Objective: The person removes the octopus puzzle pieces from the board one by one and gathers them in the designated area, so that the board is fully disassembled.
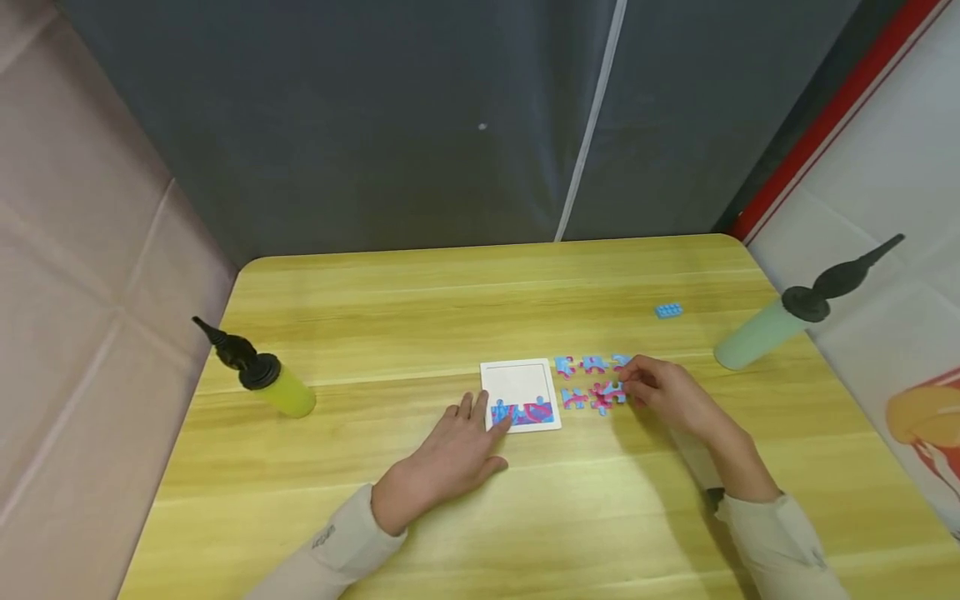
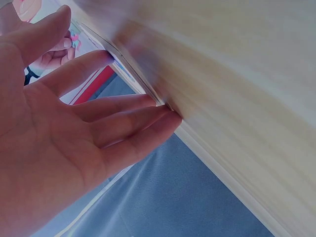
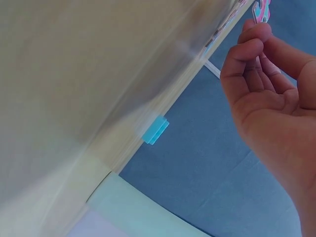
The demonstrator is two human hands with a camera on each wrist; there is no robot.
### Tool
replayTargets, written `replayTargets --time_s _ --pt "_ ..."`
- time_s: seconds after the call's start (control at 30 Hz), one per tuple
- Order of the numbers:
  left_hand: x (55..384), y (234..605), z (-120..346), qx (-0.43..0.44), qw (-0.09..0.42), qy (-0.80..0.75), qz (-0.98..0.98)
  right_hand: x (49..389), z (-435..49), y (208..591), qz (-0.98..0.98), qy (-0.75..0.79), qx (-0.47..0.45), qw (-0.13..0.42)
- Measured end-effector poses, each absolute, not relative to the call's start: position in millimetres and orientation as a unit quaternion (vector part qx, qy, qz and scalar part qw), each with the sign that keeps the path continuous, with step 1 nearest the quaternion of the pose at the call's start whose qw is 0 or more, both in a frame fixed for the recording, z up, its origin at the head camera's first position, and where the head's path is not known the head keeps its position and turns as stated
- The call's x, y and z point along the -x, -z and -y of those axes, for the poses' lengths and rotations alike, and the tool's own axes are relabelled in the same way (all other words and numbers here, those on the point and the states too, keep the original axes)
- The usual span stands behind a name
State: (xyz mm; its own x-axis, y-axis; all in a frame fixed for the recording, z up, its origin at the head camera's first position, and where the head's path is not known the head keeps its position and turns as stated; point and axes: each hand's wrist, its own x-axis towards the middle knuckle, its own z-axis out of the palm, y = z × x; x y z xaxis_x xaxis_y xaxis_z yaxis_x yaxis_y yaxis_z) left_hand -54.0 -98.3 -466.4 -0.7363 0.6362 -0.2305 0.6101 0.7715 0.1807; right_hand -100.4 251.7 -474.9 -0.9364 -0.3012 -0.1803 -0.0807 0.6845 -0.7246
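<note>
A square white puzzle tray [image 1: 517, 381] lies on the table, its bottom part filled with joined blue and pink pieces [image 1: 536, 412]. My left hand [image 1: 453, 454] rests at the tray's left side with fingers extended. One fingertip reaches over the lower filled corner, while in the left wrist view other fingertips [image 2: 170, 116] are right at the tray's edge. Between thumb and fingertips my right hand [image 1: 671, 400] pinches a pink and blue puzzle piece [image 3: 262, 11], lifted above the table. Several loose pieces [image 1: 574, 399] lie in two rows right of the tray, partly hidden by that hand.
A small blue toy brick [image 1: 668, 311] lies at the back right. A pale green bottle [image 1: 761, 333] with a black spout stands near the right edge, and a yellow-green bottle [image 1: 288, 392] stands at the left. Behind the table [image 1: 420, 292] hangs a dark curtain [image 1: 360, 133].
</note>
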Motion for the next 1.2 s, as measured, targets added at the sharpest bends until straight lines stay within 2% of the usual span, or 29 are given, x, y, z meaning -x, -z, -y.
replayTargets --time_s 0.27,1.2 --pt "54.3 466.0 97.7 -0.332 0.146 -0.047 -0.931 98.1 -257.1 475.5 -0.915 0.365 0.111 0.131" --pt "54.4 465.6 97.3 -0.329 0.155 -0.051 -0.930 99.8 -271.4 480.3 -0.927 0.331 0.107 0.142"
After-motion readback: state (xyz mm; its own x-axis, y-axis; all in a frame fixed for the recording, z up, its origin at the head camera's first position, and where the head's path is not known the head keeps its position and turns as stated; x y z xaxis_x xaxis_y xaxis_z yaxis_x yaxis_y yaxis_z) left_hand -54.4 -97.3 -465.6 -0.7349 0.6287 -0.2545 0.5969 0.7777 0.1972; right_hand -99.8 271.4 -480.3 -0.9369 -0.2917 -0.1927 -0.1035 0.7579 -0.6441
